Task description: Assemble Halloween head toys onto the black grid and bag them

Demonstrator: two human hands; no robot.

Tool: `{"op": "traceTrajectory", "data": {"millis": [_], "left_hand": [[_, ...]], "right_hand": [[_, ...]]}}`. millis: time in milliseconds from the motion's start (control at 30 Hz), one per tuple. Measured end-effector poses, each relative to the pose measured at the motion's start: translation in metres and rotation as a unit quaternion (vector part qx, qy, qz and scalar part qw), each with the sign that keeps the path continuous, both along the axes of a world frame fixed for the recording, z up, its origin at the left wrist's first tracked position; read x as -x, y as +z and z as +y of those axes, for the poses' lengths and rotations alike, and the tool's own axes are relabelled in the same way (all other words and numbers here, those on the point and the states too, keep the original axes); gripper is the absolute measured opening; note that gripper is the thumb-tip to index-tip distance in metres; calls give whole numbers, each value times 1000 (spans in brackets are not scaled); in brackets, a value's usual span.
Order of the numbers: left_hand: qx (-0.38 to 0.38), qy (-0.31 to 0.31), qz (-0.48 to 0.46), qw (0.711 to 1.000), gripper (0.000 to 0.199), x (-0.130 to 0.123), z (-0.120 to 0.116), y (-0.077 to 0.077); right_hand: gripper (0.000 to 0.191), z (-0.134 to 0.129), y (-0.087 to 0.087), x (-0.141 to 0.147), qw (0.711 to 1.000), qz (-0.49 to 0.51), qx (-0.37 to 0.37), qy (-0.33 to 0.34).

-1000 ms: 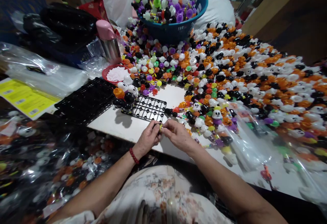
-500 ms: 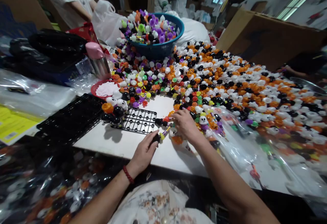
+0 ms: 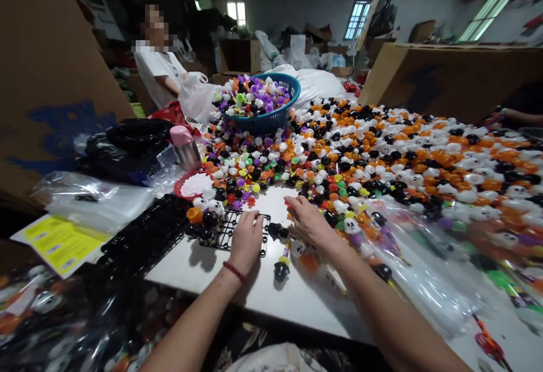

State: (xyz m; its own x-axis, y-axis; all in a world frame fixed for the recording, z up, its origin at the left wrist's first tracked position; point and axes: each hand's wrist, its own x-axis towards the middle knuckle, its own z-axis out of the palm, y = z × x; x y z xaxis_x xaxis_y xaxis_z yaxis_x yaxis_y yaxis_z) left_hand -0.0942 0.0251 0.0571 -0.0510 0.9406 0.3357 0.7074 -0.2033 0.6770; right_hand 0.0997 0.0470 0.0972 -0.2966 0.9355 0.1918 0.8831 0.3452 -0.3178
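Observation:
My left hand [image 3: 246, 242], with a red bead bracelet at the wrist, is over the right part of a black grid tray [image 3: 224, 236]. Its fingers point away and what they hold, if anything, is hidden. Several white, orange and black figures [image 3: 203, 213] stand on the tray's left end. My right hand [image 3: 309, 222] has its fingers closed at a small red piece [image 3: 288, 204] by the pile's near edge. Between the hands, a black figure [image 3: 278, 230] lies beside the tray, and a black-hatted one with a yellow collar [image 3: 281, 270] lies closer to me.
A large pile of small figures [image 3: 382, 146] covers the table's back and right. Behind stands a blue basket [image 3: 271, 120]. Stacked black grids [image 3: 144, 236], a red dish [image 3: 180, 182] and a flask [image 3: 186, 148] are left; plastic bags [image 3: 424, 281] lie right. A person stands back left.
The view has tilted up. My left hand has left the black-hatted figure, which now lies on the table, and moved over the tray. My right hand remains near the pile's edge.

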Motion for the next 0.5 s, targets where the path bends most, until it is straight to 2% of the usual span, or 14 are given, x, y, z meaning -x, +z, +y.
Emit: {"op": "traceTrajectory", "data": {"millis": [133,233,367,500], "left_hand": [[9,40,69,997,25,-5,64,2],[0,40,89,995,24,-17,99,2],[-21,6,118,993,24,-43,134,6],[-32,-39,143,988,25,-72,158,14]], "right_hand": [[33,-39,6,-7,995,102,-17,-4],[32,-72,3,-13,985,174,-9,-9],[30,-109,-5,-24,975,224,6,-4],[31,-135,-16,-41,971,238,-13,-9]]}}
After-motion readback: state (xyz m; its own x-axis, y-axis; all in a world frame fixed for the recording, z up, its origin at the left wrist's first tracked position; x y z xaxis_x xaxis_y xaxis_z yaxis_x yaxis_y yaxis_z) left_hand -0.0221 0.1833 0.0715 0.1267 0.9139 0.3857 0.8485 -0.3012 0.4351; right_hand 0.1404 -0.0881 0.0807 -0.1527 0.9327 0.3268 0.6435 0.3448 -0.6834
